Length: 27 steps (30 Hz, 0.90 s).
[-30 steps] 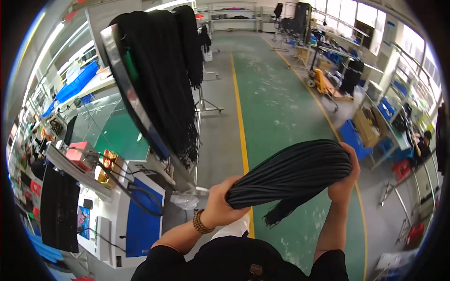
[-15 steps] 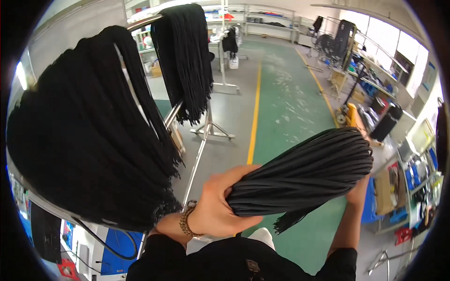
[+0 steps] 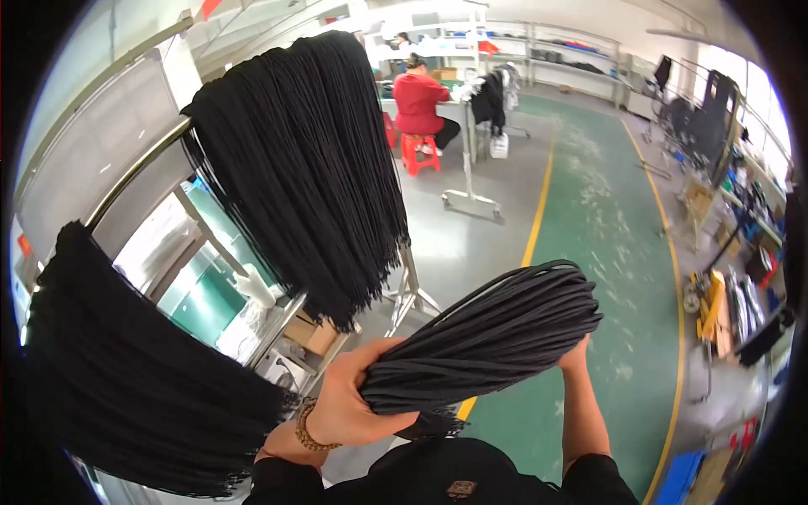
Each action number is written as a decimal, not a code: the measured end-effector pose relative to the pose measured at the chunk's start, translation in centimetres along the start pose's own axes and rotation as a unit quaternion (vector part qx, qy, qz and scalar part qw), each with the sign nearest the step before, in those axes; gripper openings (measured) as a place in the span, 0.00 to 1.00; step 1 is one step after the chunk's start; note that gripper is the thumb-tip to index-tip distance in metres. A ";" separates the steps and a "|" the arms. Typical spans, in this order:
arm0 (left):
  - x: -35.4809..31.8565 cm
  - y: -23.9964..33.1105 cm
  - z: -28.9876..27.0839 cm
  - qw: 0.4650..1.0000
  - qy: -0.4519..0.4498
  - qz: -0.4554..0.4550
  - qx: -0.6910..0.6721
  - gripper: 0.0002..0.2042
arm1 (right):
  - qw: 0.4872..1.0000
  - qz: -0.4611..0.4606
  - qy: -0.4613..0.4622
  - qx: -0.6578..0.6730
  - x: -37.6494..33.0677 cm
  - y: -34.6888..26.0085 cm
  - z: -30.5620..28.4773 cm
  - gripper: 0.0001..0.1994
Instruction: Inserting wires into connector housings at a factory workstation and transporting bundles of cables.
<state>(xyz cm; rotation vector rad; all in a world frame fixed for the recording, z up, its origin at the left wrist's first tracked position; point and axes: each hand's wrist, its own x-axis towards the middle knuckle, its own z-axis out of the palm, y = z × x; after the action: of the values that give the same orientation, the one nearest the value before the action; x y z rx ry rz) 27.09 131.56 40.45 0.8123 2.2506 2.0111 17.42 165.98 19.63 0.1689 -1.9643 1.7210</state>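
Step in hand looked like carrying: the bundle of black cords was held up in front of the body, slanting from the left hand to the right hand, above the edge of the green walkway. Left hand was wrapped round the near end, thumb over the top, a beaded bracelet at the wrist. Right hand was at the far, looped end, mostly behind the cords; couldn't tell how its fingers were set. Loose cut ends hung below, just beside the left hand. To the left, a metal rail carried two black hanks, the middle one and the near one, with bare rail between them; the bundle was apart from both. By my judgement, any next move called for a firm left grip and support under the loops, so no strands slipped out, plus clearance from the hanging ends. Beyond, a co-worker in red sat on a red stool.
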 end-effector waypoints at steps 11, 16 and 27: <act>22.7 -12.0 -6.2 0.989 0.096 0.096 0.066 0.33 | 0.948 -0.128 -0.273 -0.099 31.3 20.8 2.6 0.30; 29.8 -14.0 -7.7 0.956 0.191 0.060 0.214 0.33 | 0.934 -0.173 -0.294 -0.110 37.0 27.1 7.8 0.30; 39.9 -20.8 -6.7 0.705 0.510 -0.167 0.463 0.34 | 0.861 -0.142 -0.396 0.286 61.2 18.9 31.7 0.21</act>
<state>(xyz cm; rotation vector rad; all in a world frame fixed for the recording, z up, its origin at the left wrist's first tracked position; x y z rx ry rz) -17.27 139.97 35.17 -1.1023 3.5976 1.0607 -52.42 153.87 28.79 1.5065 -1.6748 2.1651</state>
